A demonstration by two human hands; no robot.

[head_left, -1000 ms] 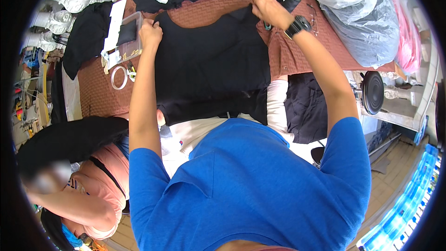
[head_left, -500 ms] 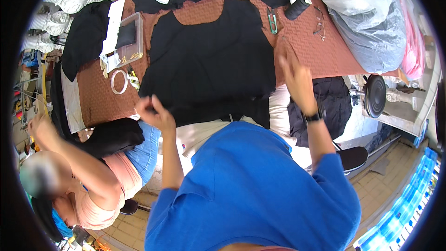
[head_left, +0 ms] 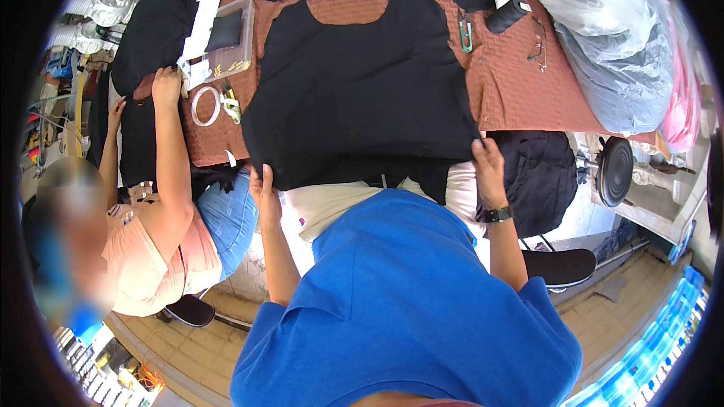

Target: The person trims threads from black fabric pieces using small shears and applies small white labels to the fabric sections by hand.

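A black sleeveless garment [head_left: 354,90] lies spread over the brown-covered table [head_left: 528,98], its neckline away from me and its lower edge hanging over the near side. My left hand [head_left: 265,197] grips the garment's near left corner between thumb and fingers. At the near right corner, my right hand [head_left: 489,172], with a dark watch on the wrist, pinches the cloth's edge. Past the garment's right side lie green-handled thread snips [head_left: 465,33] and a black thread spool [head_left: 508,16].
A clear plastic box [head_left: 240,53], a roll of tape [head_left: 205,107] and a white strip lie left of the garment. Eyeglasses [head_left: 538,41] and a large plastic bag [head_left: 615,53] are at right. A co-worker [head_left: 162,234] sits at my left, handling black cloth.
My right hand has moved from the garment's right side down to its near corner; my left hand has closed on the left corner. The co-worker's arms have reached forward onto the table.
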